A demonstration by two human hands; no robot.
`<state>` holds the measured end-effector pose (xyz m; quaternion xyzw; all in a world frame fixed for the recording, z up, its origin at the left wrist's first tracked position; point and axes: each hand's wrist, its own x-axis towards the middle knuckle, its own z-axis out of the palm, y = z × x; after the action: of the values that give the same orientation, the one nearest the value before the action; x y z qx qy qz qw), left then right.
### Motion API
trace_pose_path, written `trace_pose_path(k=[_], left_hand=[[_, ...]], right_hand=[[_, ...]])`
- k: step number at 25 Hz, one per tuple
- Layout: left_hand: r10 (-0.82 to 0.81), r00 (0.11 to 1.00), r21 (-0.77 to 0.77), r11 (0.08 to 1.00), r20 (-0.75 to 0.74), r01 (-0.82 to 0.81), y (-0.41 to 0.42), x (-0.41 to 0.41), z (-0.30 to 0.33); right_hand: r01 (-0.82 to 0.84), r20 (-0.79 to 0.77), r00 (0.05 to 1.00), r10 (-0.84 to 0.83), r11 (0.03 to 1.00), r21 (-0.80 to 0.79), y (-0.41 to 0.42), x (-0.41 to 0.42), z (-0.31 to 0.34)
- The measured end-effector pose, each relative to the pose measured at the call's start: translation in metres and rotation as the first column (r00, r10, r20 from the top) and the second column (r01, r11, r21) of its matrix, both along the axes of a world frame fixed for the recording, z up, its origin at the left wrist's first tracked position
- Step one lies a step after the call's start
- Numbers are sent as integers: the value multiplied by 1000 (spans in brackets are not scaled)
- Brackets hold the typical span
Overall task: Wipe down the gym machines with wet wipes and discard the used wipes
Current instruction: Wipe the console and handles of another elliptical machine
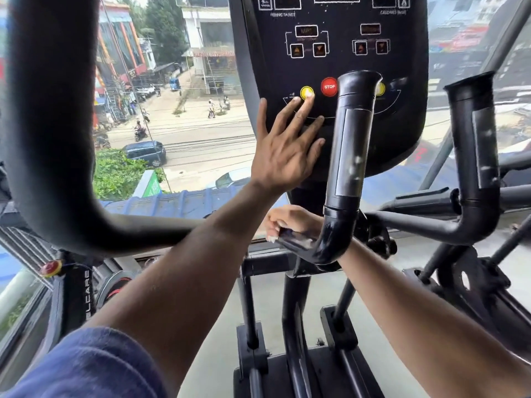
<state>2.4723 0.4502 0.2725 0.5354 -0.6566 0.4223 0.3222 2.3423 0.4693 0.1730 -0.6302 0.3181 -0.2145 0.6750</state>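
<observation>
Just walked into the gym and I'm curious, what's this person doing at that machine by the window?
A person stands at an exercise machine facing a window. Their left hand rests flat, fingers straight, on the black console, fingertips by the yellow button beside the red STOP button. Their right hand grips the lower bar of the handle, with something white, probably a wipe, showing under the fingers.

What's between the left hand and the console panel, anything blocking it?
Nothing visible. The left hand already lies flat on the console panel, fingers reaching the yellow button. The black handlebar rises just to its right, not in between.
</observation>
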Motion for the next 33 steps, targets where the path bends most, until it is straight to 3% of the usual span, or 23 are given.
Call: trace_pose_path(k=[1,2,3,5,6,7,9,12,14,17,19,22,24,27,33], left_hand=[[0,1000,8,1000,-1,0,1,-1,0],[5,1000,17,1000,0,-5,1,-1,0],[17,1000,31,999,1,-17,2,-1,1],[44,999,64,997,2,-44,2,0,1],[57,998,73,996,5,-57,2,0,1],[65,998,82,994,8,-65,3,-1,1],[60,998,99,993,0,-60,4,-2,1],[71,997,122,990,8,-72,6,-1,2],[81,997,118,990,14,-82,7,-1,3],[70,998,98,993,2,-70,8,-3,2],[60,998,94,994,-9,-59,7,-2,1],[77,997,92,993,-8,-75,6,-2,3],[106,994,127,986,10,-106,7,-5,3],[114,993,151,982,-5,-112,8,-7,6],[109,994,201,974,-21,-102,16,-7,9]], right_hand=[[8,111,994,-10,1000,14,11,-3,0],[111,253,961,-111,994,12,20,-12,-4],[264,292,916,-275,961,78,38,-19,-10],[623,196,695,-691,716,314,78,-27,-35],[640,217,579,-786,603,476,95,-28,-57],[513,226,565,-794,553,657,109,-26,-74],[334,201,597,-777,468,818,118,-10,-89],[317,171,517,-839,373,872,95,25,-86],[335,212,447,-869,382,861,70,49,-74],[296,257,216,-942,314,902,47,79,-62],[264,361,58,-931,363,893,45,89,-59],[214,372,-76,-925,349,912,46,93,-47],[145,293,-70,-953,281,949,42,89,-44],[97,255,27,-967,257,962,42,74,-41],[111,348,210,-914,376,920,72,52,-9]])
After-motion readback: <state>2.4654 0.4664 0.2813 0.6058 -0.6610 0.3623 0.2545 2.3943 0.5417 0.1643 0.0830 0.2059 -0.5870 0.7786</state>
